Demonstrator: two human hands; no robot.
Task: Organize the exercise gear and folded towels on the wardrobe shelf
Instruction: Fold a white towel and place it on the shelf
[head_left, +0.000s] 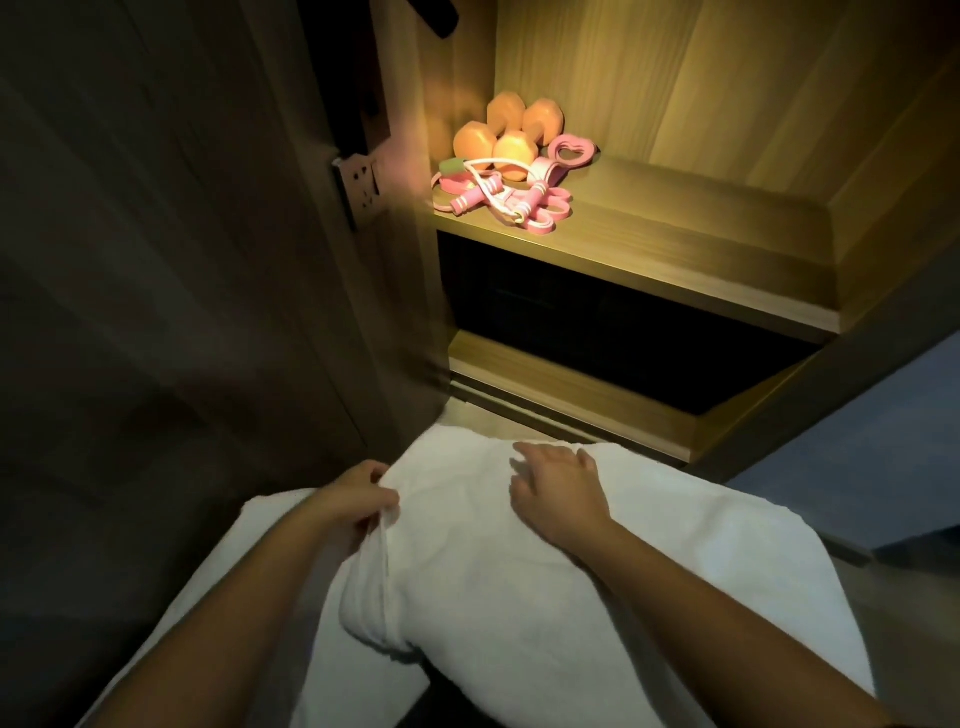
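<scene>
One thick white towel (493, 582) lies folded, edge bunched.

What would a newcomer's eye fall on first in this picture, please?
Most likely the lit wardrobe shelf, the one bright spot, with orange dumbbells at its back left and a tangle of pink rope and bands just in front of them. Next the big white towel in the foreground, where the left hand pinches a fold and the right hand rests flat on top.

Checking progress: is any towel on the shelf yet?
No, the shelf holds just exercise gear; the towel lies below it.
</scene>
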